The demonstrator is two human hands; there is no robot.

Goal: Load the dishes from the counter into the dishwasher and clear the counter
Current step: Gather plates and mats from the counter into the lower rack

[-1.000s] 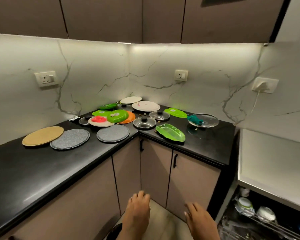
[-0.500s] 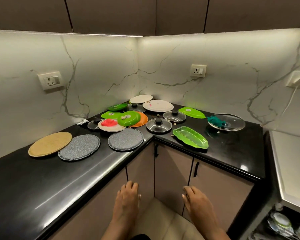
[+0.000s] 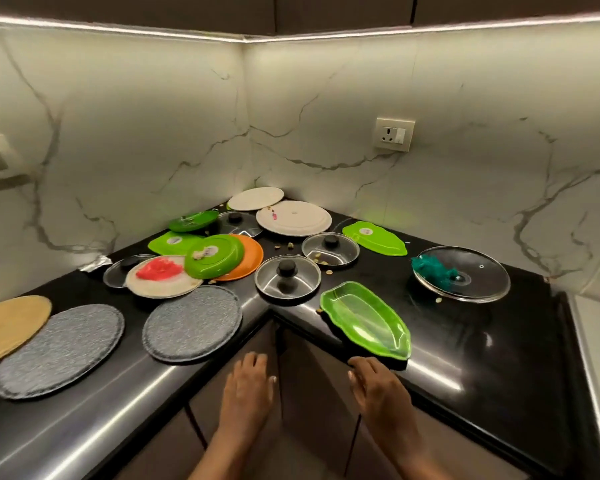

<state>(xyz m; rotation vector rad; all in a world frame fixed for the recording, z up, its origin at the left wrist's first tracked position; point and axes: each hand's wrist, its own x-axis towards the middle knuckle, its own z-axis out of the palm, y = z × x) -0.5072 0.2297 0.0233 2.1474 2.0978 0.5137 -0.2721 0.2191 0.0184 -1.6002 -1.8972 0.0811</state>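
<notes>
Green leaf-shaped tray [image 3: 367, 320] is lying at the near edge of the black tabletop [image 3: 465, 344], overhanging slightly, likely the easiest first pick. Behind it, steel lids [image 3: 287, 276], plates [image 3: 293, 218] and a glass lid [image 3: 462, 278] are crowding the corner, none yet loaded. Right hand [image 3: 378, 386] is hovering just before the tray, left hand [image 3: 248, 386] alongside, both with fingers relaxed and holding nothing.

Your single head-worn view looks forward and down into the corner of the black tabletop [image 3: 465, 344], close above it, with both your hands low in frame.
</notes>
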